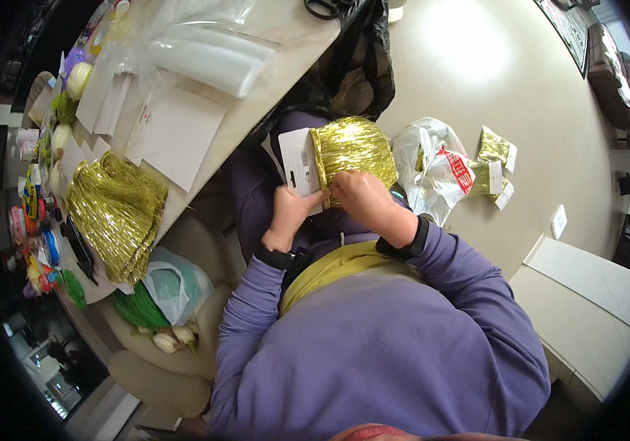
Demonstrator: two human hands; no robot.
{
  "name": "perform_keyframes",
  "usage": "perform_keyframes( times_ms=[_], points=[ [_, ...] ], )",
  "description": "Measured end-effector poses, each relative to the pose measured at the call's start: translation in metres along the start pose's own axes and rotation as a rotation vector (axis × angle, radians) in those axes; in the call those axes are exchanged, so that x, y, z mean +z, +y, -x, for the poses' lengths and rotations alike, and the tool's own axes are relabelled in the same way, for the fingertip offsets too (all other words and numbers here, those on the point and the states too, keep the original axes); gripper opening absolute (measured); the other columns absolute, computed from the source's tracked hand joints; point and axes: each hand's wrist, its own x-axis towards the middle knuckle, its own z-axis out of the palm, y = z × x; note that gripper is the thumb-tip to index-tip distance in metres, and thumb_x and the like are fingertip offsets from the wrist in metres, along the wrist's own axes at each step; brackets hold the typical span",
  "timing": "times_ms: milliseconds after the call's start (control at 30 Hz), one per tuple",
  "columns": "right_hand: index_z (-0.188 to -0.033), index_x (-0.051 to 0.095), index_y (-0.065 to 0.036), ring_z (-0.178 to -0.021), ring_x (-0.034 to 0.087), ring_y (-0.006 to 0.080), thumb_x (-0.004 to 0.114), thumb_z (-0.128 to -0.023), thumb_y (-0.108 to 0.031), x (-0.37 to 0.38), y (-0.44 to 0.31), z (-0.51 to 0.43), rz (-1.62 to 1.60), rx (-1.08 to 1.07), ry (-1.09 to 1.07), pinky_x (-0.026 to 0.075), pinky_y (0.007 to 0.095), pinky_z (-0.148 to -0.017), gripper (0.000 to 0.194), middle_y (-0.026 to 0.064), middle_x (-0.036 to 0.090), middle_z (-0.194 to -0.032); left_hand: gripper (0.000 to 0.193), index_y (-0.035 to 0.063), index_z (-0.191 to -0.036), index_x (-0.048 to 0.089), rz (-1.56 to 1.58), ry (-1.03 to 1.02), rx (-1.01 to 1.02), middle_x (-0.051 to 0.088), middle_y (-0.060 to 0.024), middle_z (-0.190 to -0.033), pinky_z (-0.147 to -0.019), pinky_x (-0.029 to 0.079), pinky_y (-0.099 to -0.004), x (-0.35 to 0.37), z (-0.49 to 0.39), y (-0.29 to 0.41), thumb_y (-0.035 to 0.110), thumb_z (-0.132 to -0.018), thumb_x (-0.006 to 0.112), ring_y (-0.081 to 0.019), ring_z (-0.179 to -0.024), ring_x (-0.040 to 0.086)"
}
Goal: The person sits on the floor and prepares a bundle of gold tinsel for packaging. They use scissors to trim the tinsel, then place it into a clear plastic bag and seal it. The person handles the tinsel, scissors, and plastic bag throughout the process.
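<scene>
Across my lap lies a bundle of shiny gold tinsel fringe point(356, 151) with a gathered band along its left edge. A white card point(297, 160) with a hang slot and a printed code sits against that band. My left hand point(290, 212) grips the lower end of the card, its thumb reaching to the band. My right hand point(370, 201) has its fingers bent in at the lower part of the band, beside the left thumb. The fingertips of the right hand are hidden, so what they pinch is not visible.
More gold fringe point(116, 212) lies on the table point(204, 182) at left, near white cards point(182, 132) and clear plastic sleeves point(210, 58). A black bag point(361, 71) hangs by the table edge. Right of my lap, a white plastic bag point(430, 165) and carded gold bundles point(494, 149) are on the floor.
</scene>
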Motion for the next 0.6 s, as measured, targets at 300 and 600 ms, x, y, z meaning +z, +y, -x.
perform_keyframes(
  times_ms=[300, 600],
  points=[
    [-0.096, 0.068, -0.009, -0.085, 0.064, 0.0293, 0.074, -0.081, -0.028, -0.046, -0.003, 0.016, 0.039, -0.118, 0.18, 0.053, 0.0408, -0.072, 0.025, 0.0074, 0.062, -0.1, 0.031, -0.0048, -0.117, 0.063, 0.285, -0.119, -0.108, 0.069, -0.0074, -0.106, -0.078, 0.052, -0.0287, 0.001, -0.001, 0.007, 0.02, -0.099, 0.059, -0.0124, -0.089, 0.065],
    [-0.111, 0.065, -0.01, -0.094, 0.058, 0.0201, 0.068, -0.074, -0.017, -0.056, 0.005, 0.006, 0.275, -0.412, 0.373, 0.046, 0.0338, -0.079, 0.037, 0.0016, 0.062, -0.105, 0.062, 0.0021, -0.132, 0.052, 0.547, -0.366, -0.173, 0.063, -0.0121, -0.121, -0.098, 0.049, -0.039, 0.025, 0.0, 0.059, 0.054, -0.104, 0.03, -0.0223, -0.109, 0.063]
  ],
)
